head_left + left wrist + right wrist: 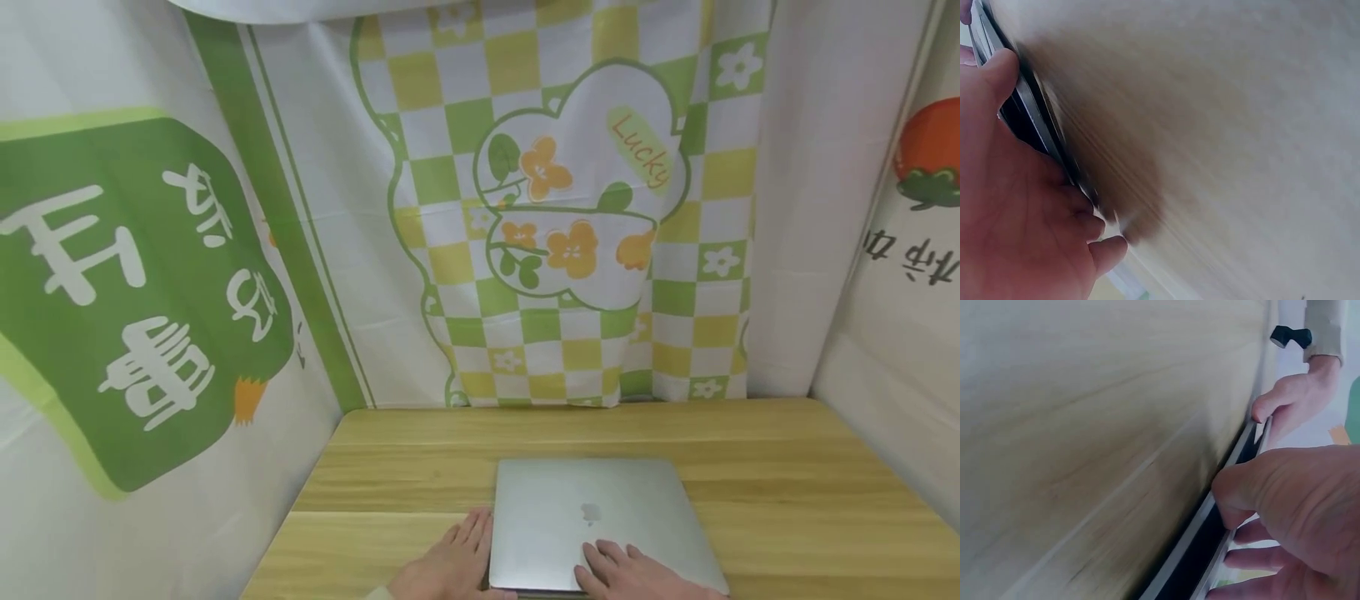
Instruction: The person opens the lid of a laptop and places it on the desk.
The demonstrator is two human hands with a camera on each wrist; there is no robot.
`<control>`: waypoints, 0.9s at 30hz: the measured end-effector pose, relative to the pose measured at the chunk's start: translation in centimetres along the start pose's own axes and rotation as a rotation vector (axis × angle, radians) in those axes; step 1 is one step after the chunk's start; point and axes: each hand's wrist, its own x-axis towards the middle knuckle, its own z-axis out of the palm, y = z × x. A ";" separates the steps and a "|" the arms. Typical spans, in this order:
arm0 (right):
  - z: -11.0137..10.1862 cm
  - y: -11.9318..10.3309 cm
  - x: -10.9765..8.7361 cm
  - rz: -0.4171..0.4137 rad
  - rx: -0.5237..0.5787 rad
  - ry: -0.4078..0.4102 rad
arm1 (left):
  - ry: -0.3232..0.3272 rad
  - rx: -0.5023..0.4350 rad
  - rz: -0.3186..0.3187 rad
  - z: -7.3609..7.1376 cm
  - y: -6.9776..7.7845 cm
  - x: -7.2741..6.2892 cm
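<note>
Closed silver laptop [600, 521] lying flat on the near middle of the wooden table [787, 500], logo up, near edge toward the person. Likely rigid, thin and moderately heavy, with a smooth metal lid that looks slippery under dry fingers; screen and hinge fragile, so best taken by the side edges or the near lip rather than pressed hard on the lid centre. Left hand [453, 567] against the laptop's near-left edge, fingers lying mostly straight on the table alongside it in the head view; in the left wrist view fingertips [1004, 65] curled onto the thin dark edge [1029, 122], apparently hooking it. Right hand [637, 575] resting on the near right part of the lid, fingers spread and fairly flat; in the right wrist view thumb [1241, 494] tucked at the dark seam of the edge [1200, 544], so seemingly pinching lid and rim, though how tightly cannot be told. Cream sleeve cuff [1325, 328] at the far wrist in that view. Around the table, hanging cloth backdrops: green and yellow checked flower print [570, 208] at the far side, green banner with white characters [127, 283] on the left, white cloth with a tomato picture [930, 158] on the right. Nothing standing close against the laptop on the table.
</note>
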 end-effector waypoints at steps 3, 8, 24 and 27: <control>0.4 0.0 -0.2 -0.006 -0.021 0.002 | 0.012 0.026 0.009 0.2 -0.1 0.1; 1.2 0.5 -0.6 -0.059 -0.094 0.057 | 0.027 0.063 0.010 0.5 -0.2 0.3; 1.8 2.3 -1.1 -0.173 -0.134 0.142 | -0.011 0.019 -0.013 -0.1 -0.3 -0.2; 1.6 2.5 -1.3 -0.208 -0.193 0.143 | -0.023 0.012 -0.022 -0.2 -0.2 -0.1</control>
